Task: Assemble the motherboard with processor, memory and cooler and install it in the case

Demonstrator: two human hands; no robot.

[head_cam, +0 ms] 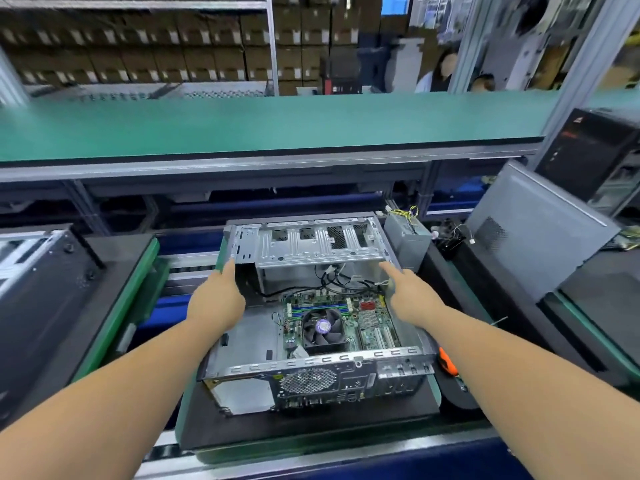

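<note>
My left hand [217, 299] and right hand [412, 297] reach the case [322, 367] sides. Their fingers are hidden, so I cannot tell their grip. The motherboard [372, 318] lies inside.

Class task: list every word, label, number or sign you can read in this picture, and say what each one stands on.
No text reads clearly.
Round sticker on the cooler fan: too small.
Red markings on the black computer case at right: blurred.
White labels on the shelved cardboard boxes: blurred.
Motherboard printing: too small.

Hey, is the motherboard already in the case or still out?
In. The motherboard, its cooler fan mounted, lies flat on the floor of the open case.
</note>
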